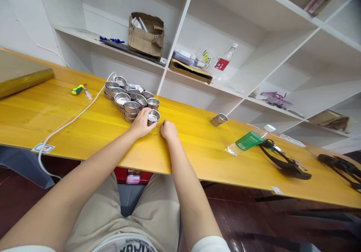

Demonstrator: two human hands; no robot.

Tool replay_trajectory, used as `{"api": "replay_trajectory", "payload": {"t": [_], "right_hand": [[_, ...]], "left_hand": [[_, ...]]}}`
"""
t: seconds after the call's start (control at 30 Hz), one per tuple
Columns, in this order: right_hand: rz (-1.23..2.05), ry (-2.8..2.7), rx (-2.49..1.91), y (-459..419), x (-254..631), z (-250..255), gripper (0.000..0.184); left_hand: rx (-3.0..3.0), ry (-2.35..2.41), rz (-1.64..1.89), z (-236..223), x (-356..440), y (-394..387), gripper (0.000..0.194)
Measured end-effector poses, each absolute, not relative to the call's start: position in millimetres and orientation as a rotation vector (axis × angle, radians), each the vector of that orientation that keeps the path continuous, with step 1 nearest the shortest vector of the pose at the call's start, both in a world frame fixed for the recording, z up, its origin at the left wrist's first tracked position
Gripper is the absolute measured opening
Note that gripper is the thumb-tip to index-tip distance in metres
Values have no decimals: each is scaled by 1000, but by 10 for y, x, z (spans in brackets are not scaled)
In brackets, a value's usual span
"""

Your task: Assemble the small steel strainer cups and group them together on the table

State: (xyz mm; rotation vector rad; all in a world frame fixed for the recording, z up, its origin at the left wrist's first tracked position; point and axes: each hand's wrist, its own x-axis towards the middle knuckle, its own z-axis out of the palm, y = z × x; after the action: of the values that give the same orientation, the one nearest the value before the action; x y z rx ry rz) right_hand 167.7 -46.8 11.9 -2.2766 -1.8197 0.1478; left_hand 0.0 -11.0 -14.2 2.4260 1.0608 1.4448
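Observation:
My left hand (141, 125) is closed around the near side of a small perforated metal cup (153, 117), its open top facing up. Just to the right, my right hand (169, 130) is pinched shut at a thin wire loop (155, 131), which shows as fine curved lines between the two hands. The far end of the wire is too fine to follow. Beyond my left hand stand several more perforated metal cups (131, 107), many of them stacked, packed close together on the yellow table (197, 143).
A white cable (73, 120) crosses the table on the left, near a green-and-yellow screwdriver (78, 89). To the right are a short stack of cups (219, 119), a bottle with a green label (249, 140) and a black headset (284, 163). White shelves (180, 30) rise behind.

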Motion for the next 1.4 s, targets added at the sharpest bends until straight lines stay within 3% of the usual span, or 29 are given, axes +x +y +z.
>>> {"api": "replay_trajectory", "payload": {"t": [0.83, 1.1, 1.2, 1.4], "right_hand": [[193, -1621, -2276, -459, 1656, 137, 27], [111, -1422, -2039, -447, 1675, 196, 24], [242, -1316, -1870, -392, 1686, 184, 22], [874, -940, -1519, -343, 1716, 195, 11]], "left_hand": [[2423, 1060, 1437, -142, -2, -113, 58], [2398, 1099, 1475, -130, 4, -122, 58], [2409, 1095, 1521, -116, -3, -129, 61], [2404, 1061, 1571, -110, -8, -143, 68]]}}
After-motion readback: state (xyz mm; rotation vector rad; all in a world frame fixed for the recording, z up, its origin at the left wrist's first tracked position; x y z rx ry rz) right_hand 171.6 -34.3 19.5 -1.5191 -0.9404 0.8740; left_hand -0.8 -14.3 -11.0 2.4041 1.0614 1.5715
